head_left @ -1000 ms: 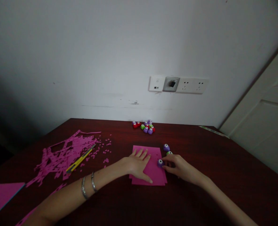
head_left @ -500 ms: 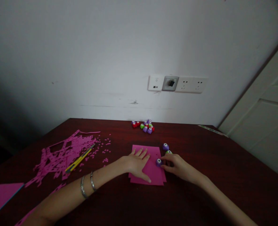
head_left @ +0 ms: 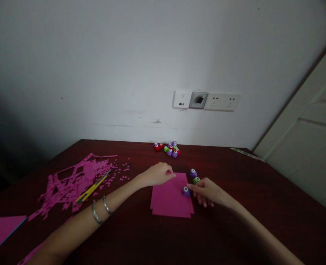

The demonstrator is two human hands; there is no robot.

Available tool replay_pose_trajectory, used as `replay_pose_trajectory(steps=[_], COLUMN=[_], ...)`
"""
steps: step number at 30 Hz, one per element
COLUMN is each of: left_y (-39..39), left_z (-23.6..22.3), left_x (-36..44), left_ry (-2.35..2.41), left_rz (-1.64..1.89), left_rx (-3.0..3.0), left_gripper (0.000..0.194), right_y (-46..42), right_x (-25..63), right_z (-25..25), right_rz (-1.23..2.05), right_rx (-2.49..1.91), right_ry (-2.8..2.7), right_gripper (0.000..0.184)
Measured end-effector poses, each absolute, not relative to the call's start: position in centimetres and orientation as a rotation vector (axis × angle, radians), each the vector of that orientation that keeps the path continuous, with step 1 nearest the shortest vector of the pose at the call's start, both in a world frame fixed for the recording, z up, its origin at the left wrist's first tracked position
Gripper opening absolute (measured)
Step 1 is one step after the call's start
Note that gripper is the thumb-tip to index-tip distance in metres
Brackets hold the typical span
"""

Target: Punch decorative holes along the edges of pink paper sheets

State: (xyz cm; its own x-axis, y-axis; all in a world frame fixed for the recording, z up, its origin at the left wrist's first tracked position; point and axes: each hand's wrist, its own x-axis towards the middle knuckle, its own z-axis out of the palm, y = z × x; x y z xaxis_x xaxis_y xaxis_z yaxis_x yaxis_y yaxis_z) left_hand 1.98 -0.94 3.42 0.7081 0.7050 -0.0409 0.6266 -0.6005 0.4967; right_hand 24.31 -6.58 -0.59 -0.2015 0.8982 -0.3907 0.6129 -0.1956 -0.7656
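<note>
A small stack of pink paper sheets [head_left: 171,200] lies on the dark table. At its upper left edge is my left hand [head_left: 158,173], with curled fingers and the thumb tip over the sheet; whether it pinches anything is hidden. A purple craft punch [head_left: 185,191] with a white and black top sits at the right edge of the paper. My right hand [head_left: 207,192] is beside this punch, one fingertip at its side and the other fingers spread below. Just behind that hand stand a green punch [head_left: 196,180] and another purple punch [head_left: 193,172].
Several purple, red and green punches [head_left: 172,149] cluster near the wall. On the left lie pink paper scraps [head_left: 71,184], tiny cut-outs [head_left: 120,171] and a yellow utility knife [head_left: 93,187]. A larger pink sheet [head_left: 2,232] lies at the left edge, a thin strip [head_left: 247,153] at the back right.
My left hand has lifted from lying flat on the paper and moved up to its upper edge, fingers now curled. My right hand has loosened its grip on the purple punch and spread its fingers.
</note>
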Motion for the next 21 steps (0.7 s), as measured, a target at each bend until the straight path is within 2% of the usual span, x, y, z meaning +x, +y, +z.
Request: replay_pose_trajectory(steps=[2, 5, 11, 21], left_y=[0.0, 1.2, 1.8, 2.1], left_z=[2.4, 0.7, -0.2, 0.4], left_x=[2.3, 2.7, 3.3, 5.2], left_ry=[0.947, 0.863, 0.757, 0.735], left_rz=[0.202, 0.106, 0.006, -0.173], left_rx=[2.262, 1.986, 1.691, 1.719], left_gripper=[0.033, 0.028, 0.038, 0.048], right_y=[-6.4, -6.3, -5.7, -5.2], right_x=[24.2, 24.1, 24.0, 23.8], right_z=[-0.8, -0.9, -0.9, -0.6], right_rz=[1.457, 1.571, 1.599, 1.607], right_rx=[-1.767, -1.767, -1.783, -1.796], right_ry=[-1.783, -1.814, -1.826, -1.872], right_gripper=[0.057, 0.063, 0.067, 0.062])
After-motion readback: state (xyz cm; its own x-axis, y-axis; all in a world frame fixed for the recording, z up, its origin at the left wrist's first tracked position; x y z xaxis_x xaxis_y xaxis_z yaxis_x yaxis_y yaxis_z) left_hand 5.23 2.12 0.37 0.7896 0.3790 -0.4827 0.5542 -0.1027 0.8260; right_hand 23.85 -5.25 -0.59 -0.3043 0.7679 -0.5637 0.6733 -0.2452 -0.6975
